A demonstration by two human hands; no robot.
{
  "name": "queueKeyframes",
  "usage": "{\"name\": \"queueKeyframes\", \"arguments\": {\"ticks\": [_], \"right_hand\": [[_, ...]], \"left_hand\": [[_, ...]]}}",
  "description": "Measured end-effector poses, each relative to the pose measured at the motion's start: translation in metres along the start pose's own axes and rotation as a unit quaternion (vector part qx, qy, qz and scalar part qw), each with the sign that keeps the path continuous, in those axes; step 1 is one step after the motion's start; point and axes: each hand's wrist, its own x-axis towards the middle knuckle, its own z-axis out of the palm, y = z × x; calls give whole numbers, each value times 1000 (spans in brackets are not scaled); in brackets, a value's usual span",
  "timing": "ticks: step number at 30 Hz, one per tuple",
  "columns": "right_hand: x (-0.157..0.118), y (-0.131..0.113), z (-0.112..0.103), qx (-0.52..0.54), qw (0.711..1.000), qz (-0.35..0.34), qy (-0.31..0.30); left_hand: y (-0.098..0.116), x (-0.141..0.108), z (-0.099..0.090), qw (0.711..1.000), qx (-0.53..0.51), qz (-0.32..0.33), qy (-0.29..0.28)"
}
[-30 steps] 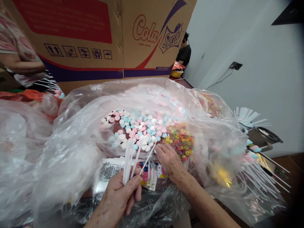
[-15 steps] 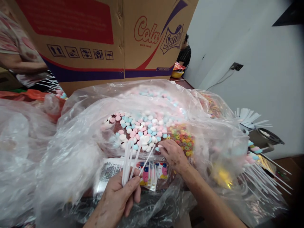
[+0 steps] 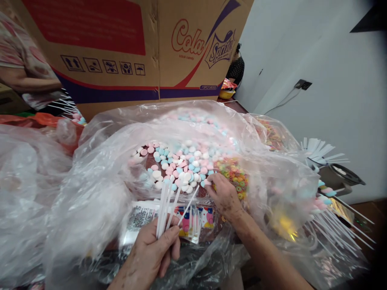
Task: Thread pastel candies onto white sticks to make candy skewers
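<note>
The right hand [image 3: 223, 195] has its fingertips pinched together on what looks like a pink candy piece [image 3: 207, 182], though the fingers hide most of it. The left hand [image 3: 154, 251] is closed around a bundle of white sticks [image 3: 169, 203], thumb pressed across them; their lower ends are hidden in the fist. The sticks run lengthwise up and away from the person, fanning slightly, tips toward the pastel candies [image 3: 178, 161] in the clear plastic bag [image 3: 99, 181]. Colourful ring candies [image 3: 234, 175] lie just beside the right hand. A cardboard box [image 3: 121, 52] stands behind, cut off above.
</note>
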Motion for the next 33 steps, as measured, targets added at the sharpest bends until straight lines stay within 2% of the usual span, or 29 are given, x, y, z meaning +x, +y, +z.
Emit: {"name": "queueKeyframes", "arguments": {"ticks": [4,8,13,17,20,24,30,33], "right_hand": [[2,-5,3,-81,995,-36,-48],[-1,-10,0,-100,990,-53,-85],[-3,-6,-1,-106,991,-34,-81],[1,-2,0,-61,996,2,-66],[3,-1,0,-48,997,11,-66],[1,-1,1,-76,994,-18,-81],[-4,-12,6,-162,981,-68,-87],[-3,-15,7,-146,981,-81,-97]], "left_hand": [[-2,3,-3,1000,8,-9,-15],[2,0,-2,1000,14,-6,-3],[3,-1,-1,1000,9,0,8],[1,1,-2,1000,5,-6,-10],[3,-1,-1,1000,4,1,4],[5,-3,0,1000,3,0,4],[-6,7,-3,999,10,1,-32],[-5,6,-2,999,23,6,-41]]}}
